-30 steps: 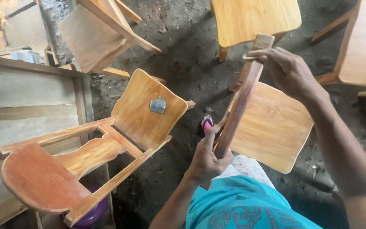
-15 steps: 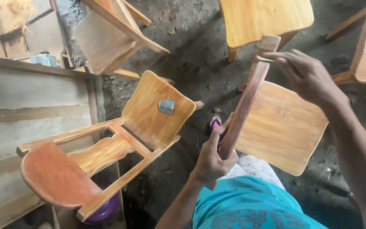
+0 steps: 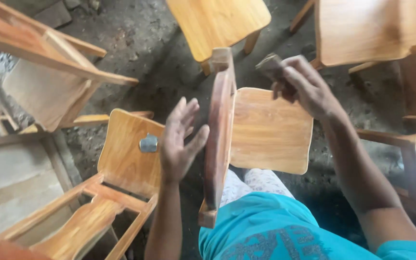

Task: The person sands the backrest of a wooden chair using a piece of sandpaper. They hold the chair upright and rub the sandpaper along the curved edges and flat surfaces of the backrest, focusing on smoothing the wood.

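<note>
A small wooden chair rests against my lap, its reddish-brown rail point(image 3: 219, 130) upright and its pale seat panel point(image 3: 270, 130) to the right. My left hand point(image 3: 180, 140) hovers just left of the rail with its fingers spread, holding nothing; the thumb is close to the rail's edge. My right hand point(image 3: 306, 91) is raised above the seat panel's top right, fingers closed on a small dark piece point(image 3: 268, 65), a little apart from the rail's top end.
Another wooden chair point(image 3: 123, 161) lies on its side at the left with a small grey piece point(image 3: 149, 143) on its seat. More chairs stand at the top left point(image 3: 49, 91), top middle point(image 3: 217, 24) and right point(image 3: 367, 31). Dark dirt floor lies between them.
My left hand has let go of the rail and opened beside it. My right hand has come off the rail's top end, still holding the small piece. The view has swung left.
</note>
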